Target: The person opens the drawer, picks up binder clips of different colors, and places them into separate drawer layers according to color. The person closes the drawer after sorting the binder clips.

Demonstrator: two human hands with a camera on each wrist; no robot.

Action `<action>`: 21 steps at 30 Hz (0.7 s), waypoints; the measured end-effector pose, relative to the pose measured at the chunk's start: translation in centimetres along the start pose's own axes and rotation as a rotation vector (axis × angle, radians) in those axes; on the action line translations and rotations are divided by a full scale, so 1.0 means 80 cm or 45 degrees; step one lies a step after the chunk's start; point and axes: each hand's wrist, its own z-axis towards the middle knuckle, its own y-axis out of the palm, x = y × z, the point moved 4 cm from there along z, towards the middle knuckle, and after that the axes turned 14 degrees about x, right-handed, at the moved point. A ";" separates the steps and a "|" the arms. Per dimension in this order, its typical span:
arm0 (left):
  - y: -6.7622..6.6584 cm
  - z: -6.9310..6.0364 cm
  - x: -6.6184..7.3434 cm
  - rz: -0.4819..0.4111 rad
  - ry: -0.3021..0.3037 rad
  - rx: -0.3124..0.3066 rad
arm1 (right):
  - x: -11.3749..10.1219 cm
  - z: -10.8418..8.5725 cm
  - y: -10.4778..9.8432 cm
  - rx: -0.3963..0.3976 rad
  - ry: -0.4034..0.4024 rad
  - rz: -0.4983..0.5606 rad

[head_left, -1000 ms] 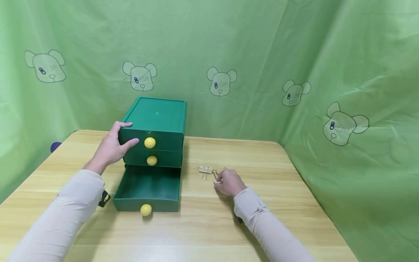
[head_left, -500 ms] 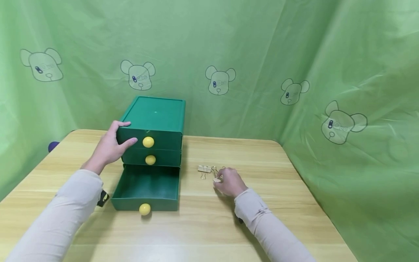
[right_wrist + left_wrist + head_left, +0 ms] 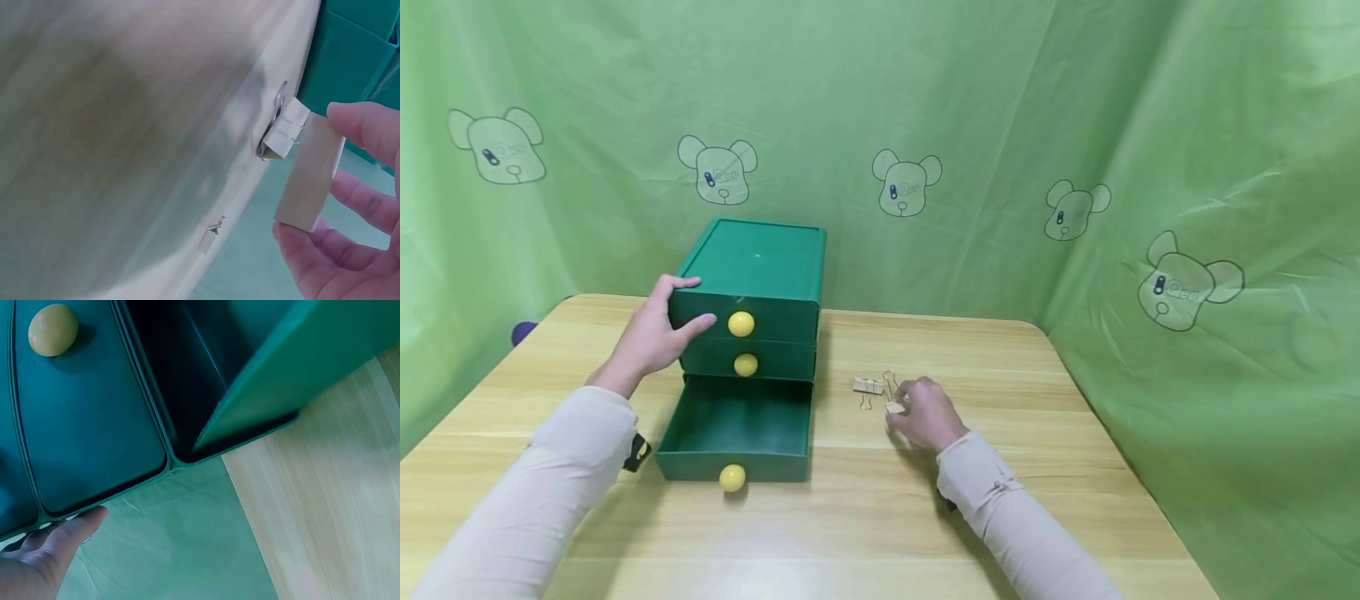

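Note:
My left hand (image 3: pixel 657 333) grips the upper left front corner of a green drawer unit (image 3: pixel 752 262), its thumb lying across the top drawer's front. Its fingers show beside the unit in the left wrist view. The unit's bottom drawer (image 3: pixel 737 421) is pulled out, with a bare floor. My right hand (image 3: pixel 929 414) pinches a pale binder clip (image 3: pixel 310 178) by the ends of its back, between thumb and fingers. A second binder clip (image 3: pixel 868 386) lies just left of it on the table. A small clip (image 3: pixel 209 239) lies farther off in the right wrist view.
Yellow round knobs (image 3: pixel 741 324) stick out from the drawer fronts. The wooden table (image 3: pixel 1000 358) reaches back to a green curtain (image 3: pixel 985 125) printed with bear heads. A purple round thing (image 3: pixel 523 333) shows past the table's left edge.
The pinched binder clip has shifted slightly away from me, and its wire handle stands farther up in the head view. My right hand moved very little; my left hand keeps its grip.

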 end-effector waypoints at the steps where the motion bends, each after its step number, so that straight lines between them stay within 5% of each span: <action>1: 0.000 0.000 0.000 -0.002 0.003 0.001 | -0.001 0.000 -0.001 0.010 -0.005 0.004; 21: 0.001 0.001 -0.001 -0.006 0.002 0.003 | -0.040 0.004 -0.013 0.091 -0.131 0.029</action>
